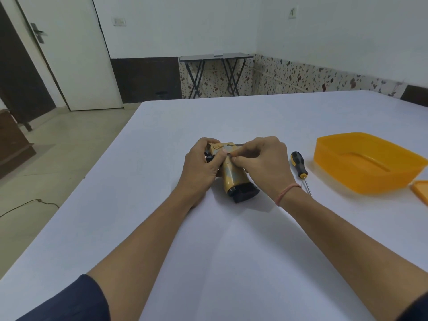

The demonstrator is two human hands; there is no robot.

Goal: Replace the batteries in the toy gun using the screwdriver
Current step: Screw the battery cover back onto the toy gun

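A tan and black toy gun point(232, 179) lies on the white table point(231, 239), its black grip base pointing toward me. My left hand point(201, 167) grips the gun's left end, thumb on its top. My right hand point(261, 163) curls over the gun's middle, with thumb and forefinger pinching a small part at the gun's body; what that part is cannot be made out. A screwdriver point(300, 166) with a black and yellow handle lies on the table just right of my right hand, its shaft toward me. No batteries show.
An orange plastic tub point(368, 179) stands at the right, with an orange lid point(420, 189) at the frame's right edge. The table's left edge drops to the floor. A door and a folding table point(215, 57) stand far behind.
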